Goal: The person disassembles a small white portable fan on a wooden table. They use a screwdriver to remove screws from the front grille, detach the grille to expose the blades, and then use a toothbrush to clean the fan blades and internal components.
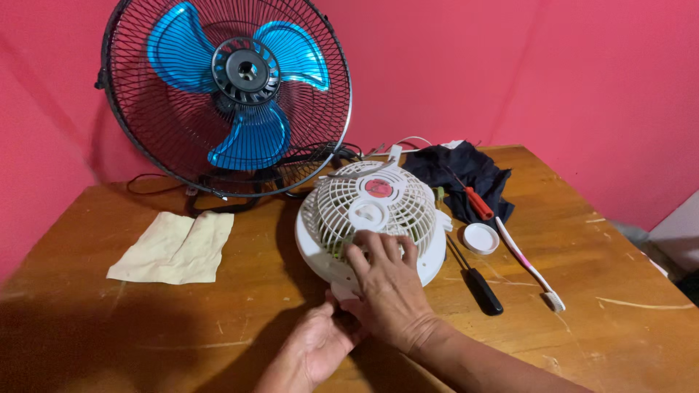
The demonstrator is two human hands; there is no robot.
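Near the middle of the desk (pixel 626 291), a little toward its front edge, lies the small white fan (pixel 373 218), grille up, with a red hub badge at its centre. Your right hand (pixel 389 287) rests palm down on the near side of the grille, fingers (pixel 371 247) spread and slightly curled over the ribs, apparently pressing to keep the housing steady; it grips nothing closed. Your left hand (pixel 317 342) sits just below, at the fan's near rim, fingers tucked toward the casing's underside as if bracing or lifting it; how far it is open cannot be told, since the right hand and wrist cover the fingertips.

Just right of the fan lie a black-handled screwdriver (pixel 477 280), a round white cap (pixel 481 238) and a white-and-pink toothbrush (pixel 526 262), all laid within easy reach. Farther back toward the right rear corner, a red-handled screwdriver (pixel 477 202) rests on a dark cloth (pixel 455 171). Left of the fan, apart from it, a cream rag (pixel 175 247) lies flat. Along the rear edge, a large black-caged fan with blue blades (pixel 233 94) leans against the pink wall (pixel 546 65), its cable trailing behind the white fan.
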